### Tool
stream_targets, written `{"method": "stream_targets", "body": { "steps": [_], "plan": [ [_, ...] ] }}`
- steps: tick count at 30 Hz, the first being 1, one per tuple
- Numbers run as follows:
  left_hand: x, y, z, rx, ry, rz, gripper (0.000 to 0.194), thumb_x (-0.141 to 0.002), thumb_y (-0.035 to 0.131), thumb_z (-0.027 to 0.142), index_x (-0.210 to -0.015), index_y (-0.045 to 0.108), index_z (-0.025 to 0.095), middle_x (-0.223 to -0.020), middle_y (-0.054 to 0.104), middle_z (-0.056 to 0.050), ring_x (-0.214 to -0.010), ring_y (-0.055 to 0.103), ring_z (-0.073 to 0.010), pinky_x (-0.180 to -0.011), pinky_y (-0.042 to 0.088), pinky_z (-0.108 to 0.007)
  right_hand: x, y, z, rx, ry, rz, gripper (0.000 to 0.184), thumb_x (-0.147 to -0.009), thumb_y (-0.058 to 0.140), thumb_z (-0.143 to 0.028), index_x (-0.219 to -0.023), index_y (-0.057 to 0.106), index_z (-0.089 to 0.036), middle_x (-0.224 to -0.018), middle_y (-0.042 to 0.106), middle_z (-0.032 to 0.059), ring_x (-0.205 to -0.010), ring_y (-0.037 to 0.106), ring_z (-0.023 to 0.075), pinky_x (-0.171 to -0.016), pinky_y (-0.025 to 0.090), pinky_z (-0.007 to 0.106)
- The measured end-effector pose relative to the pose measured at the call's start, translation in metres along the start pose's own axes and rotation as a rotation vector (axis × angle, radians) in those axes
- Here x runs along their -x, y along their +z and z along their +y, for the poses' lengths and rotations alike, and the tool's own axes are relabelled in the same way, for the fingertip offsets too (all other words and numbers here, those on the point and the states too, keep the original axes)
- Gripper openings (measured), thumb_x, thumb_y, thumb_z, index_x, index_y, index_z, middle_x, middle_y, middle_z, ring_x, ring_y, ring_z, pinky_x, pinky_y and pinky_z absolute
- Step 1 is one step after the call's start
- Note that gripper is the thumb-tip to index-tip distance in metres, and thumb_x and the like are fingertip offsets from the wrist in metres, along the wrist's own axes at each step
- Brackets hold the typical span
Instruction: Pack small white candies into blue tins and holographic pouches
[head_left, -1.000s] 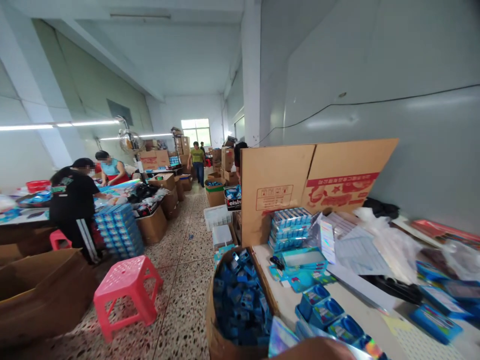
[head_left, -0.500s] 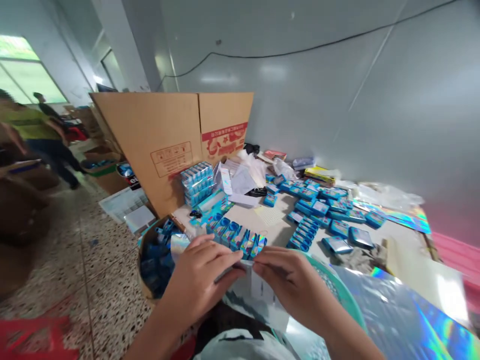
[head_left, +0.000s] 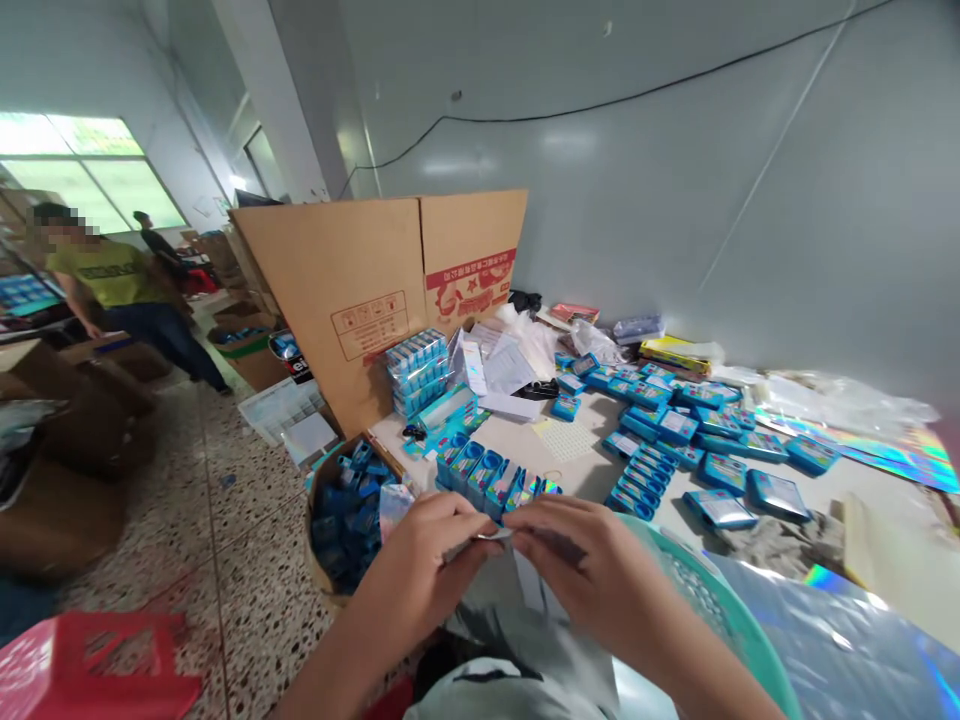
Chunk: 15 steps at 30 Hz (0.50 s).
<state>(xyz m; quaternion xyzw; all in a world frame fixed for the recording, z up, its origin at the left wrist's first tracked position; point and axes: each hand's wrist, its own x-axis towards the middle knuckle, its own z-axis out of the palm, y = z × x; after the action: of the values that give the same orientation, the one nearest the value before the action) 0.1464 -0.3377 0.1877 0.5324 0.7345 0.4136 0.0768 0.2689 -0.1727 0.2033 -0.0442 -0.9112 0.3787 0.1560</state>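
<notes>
My left hand [head_left: 435, 555] and my right hand [head_left: 581, 555] meet in front of my body, thumbs and fingers pinched on a thin pale piece [head_left: 495, 536]. Its kind is hard to make out, as the fingers cover most of it. Just beyond the fingertips stands a row of small blue packs [head_left: 484, 475] with shiny fronts. A shiny, pale rainbow-coloured sheet [head_left: 394, 507] shows beside my left hand; whether that hand touches it I cannot tell. Below my right hand, a white strip [head_left: 531, 582] is partly hidden.
A carton of blue parts [head_left: 349, 520] stands at left, a green basket [head_left: 757, 640] at right. Many flat blue cases [head_left: 675, 427] and a wrapped stack of packs [head_left: 417, 372] lie before a tall cardboard panel [head_left: 330, 270]. A red stool [head_left: 97, 665] and a person [head_left: 120, 280] are left.
The view has turned left, so the table's things sit further right. The hands stay together on the pale piece, which now looks flatter and shows less. More of the person at left is in view.
</notes>
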Motion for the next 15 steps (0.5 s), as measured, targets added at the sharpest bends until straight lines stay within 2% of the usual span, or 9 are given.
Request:
{"method": "stream_targets", "body": {
  "steps": [4,10,13,15],
  "plan": [
    [0.004,-0.004,0.001,-0.023,-0.043,0.046,0.012,-0.092,0.062,0.023,-0.083,0.07,0.022,-0.084,0.067,0.001,-0.085,0.06,-0.0148,-0.078,0.041,-0.026,-0.007,-0.001,-0.005,0.125,-0.129,-0.055,0.021,-0.096,0.051,-0.019,-0.092,0.07,-0.025,-0.089,0.068,0.001,-0.083,0.063,0.0156,-0.074,0.048,0.028],
    [0.009,-0.007,-0.003,-0.033,-0.101,0.184,0.011,-0.086,0.07,0.029,-0.078,0.072,0.022,-0.076,0.069,0.002,-0.076,0.062,-0.0146,-0.075,0.042,-0.029,-0.022,0.01,-0.009,0.244,-0.277,-0.008,0.027,-0.097,0.044,-0.017,-0.085,0.067,-0.023,-0.08,0.068,0.0033,-0.075,0.063,0.0176,-0.071,0.048,0.031],
    [0.015,-0.013,-0.004,-0.071,-0.072,0.269,0.012,-0.082,0.074,0.025,-0.074,0.067,0.02,-0.074,0.069,0.002,-0.075,0.063,-0.0148,-0.08,0.044,-0.031,-0.024,0.02,0.005,0.243,-0.402,0.042,0.024,-0.097,0.047,-0.023,-0.086,0.069,-0.026,-0.082,0.07,0.0045,-0.074,0.067,0.0202,-0.07,0.051,0.033],
    [0.02,-0.014,-0.009,-0.128,-0.002,0.276,0.008,-0.082,0.073,0.026,-0.081,0.068,0.019,-0.08,0.072,0.0,-0.08,0.066,-0.0163,-0.088,0.045,-0.032,-0.027,0.03,0.023,0.195,-0.478,0.089,0.016,-0.093,0.055,-0.03,-0.091,0.071,-0.029,-0.085,0.072,0.0049,-0.076,0.069,0.0233,-0.069,0.053,0.034]
  ]
}}
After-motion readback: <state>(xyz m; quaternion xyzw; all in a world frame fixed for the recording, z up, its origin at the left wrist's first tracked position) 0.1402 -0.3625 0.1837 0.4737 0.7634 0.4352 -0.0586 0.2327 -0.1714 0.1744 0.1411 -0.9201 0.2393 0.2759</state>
